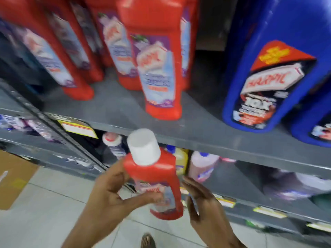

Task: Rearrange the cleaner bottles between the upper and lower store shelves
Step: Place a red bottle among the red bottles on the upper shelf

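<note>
My left hand (pixel 109 190) grips a small red cleaner bottle (pixel 157 174) with a white cap, held tilted in front of the shelf edge. My right hand (pixel 206 206) is beside the bottle's right side, fingers spread, touching or nearly touching it. On the upper grey shelf (pixel 188 129) stand several tall red cleaner bottles (pixel 159 68), the nearest close to the front edge. A large blue cleaner bottle (pixel 272 83) stands to their right. The lower shelf (pixel 238 203) holds pink and yellow bottles (pixel 202 167), partly hidden by the upper shelf.
Yellow price tags (pixel 78 127) hang on the shelf edges. A brown cardboard box (pixel 12 178) sits on the tiled floor at the left. A sandalled foot (pixel 147 240) shows at the bottom. A second blue bottle (pixel 315 126) is at the far right.
</note>
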`<move>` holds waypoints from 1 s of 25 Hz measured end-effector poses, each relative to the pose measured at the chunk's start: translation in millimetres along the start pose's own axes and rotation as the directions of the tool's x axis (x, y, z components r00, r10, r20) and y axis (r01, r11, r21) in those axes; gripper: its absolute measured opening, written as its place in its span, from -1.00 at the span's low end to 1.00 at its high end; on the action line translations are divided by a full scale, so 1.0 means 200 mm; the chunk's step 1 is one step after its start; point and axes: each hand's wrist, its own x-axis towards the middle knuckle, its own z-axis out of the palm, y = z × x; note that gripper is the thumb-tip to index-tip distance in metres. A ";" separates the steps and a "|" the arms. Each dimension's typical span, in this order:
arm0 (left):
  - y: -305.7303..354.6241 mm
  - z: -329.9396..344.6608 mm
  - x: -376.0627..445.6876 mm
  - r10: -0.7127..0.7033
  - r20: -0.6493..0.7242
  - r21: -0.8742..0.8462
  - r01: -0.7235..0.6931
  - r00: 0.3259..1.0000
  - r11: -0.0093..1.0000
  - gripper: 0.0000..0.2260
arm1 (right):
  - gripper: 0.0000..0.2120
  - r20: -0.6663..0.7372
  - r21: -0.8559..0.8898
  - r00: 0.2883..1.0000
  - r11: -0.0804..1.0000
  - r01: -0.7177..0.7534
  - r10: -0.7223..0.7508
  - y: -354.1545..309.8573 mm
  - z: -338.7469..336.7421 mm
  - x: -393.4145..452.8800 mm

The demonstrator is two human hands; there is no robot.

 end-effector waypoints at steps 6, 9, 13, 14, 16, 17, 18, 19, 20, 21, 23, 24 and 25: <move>0.46 -0.67 0.37 0.395 -0.179 -0.048 -0.409 0.901 0.911 -0.56 | -0.60 -0.317 0.077 0.931 0.974 0.214 -0.179 -0.80 -0.04 0.57; 0.51 -0.83 0.63 0.410 -0.167 -0.142 -0.434 0.897 0.890 -0.39 | -0.62 -0.405 -0.016 0.879 0.963 0.269 -0.252 -0.94 -0.03 0.73; 0.51 -0.82 0.84 0.386 -0.027 -0.111 -0.387 0.922 0.915 -0.38 | -0.60 -0.402 -0.182 0.890 0.971 0.154 -0.217 -0.93 0.05 0.83; 0.50 -0.81 0.87 0.370 -0.011 -0.093 -0.370 0.929 0.924 -0.39 | -0.61 -0.417 -0.213 0.885 0.969 0.126 -0.207 -0.92 0.07 0.83; 0.45 -0.78 0.92 0.348 0.010 -0.081 -0.346 0.937 0.935 -0.42 | -0.64 -0.446 -0.292 0.869 0.952 0.088 -0.217 -0.91 0.12 0.82; 0.43 -0.76 0.94 0.341 0.025 -0.085 -0.338 0.940 0.937 -0.42 | -0.64 -0.455 -0.319 0.864 0.945 0.069 -0.217 -0.90 0.13 0.82; 0.42 -0.74 0.95 0.336 0.037 -0.095 -0.332 0.941 0.939 -0.42 | -0.64 -0.461 -0.333 0.862 0.942 0.053 -0.212 -0.90 0.14 0.82; 0.41 -0.73 0.96 0.336 0.039 -0.112 -0.330 0.941 0.937 -0.42 | -0.65 -0.467 -0.341 0.859 0.939 0.041 -0.207 -0.91 0.15 0.82; 0.41 -0.72 0.96 0.337 0.041 -0.135 -0.329 0.940 0.934 -0.43 | -0.65 -0.474 -0.349 0.856 0.937 0.031 -0.205 -0.91 0.15 0.82; 0.41 -0.72 0.97 0.340 0.042 -0.155 -0.330 0.940 0.931 -0.44 | -0.66 -0.478 -0.357 0.854 0.934 0.025 -0.206 -0.90 0.16 0.82; 0.41 -0.70 0.98 0.336 0.045 -0.165 -0.325 0.941 0.931 -0.43 | -0.66 -0.483 -0.372 0.848 0.928 0.024 -0.216 -0.90 0.16 0.82; 0.41 -0.69 0.97 0.333 0.050 -0.161 -0.321 0.942 0.933 -0.43 | -0.66 -0.487 -0.375 0.845 0.927 0.026 -0.221 -0.90 0.17 0.82; 0.42 -0.68 0.97 0.330 0.057 -0.157 -0.318 0.942 0.935 -0.42 | -0.67 -0.492 -0.379 0.841 0.925 0.026 -0.225 -0.89 0.17 0.82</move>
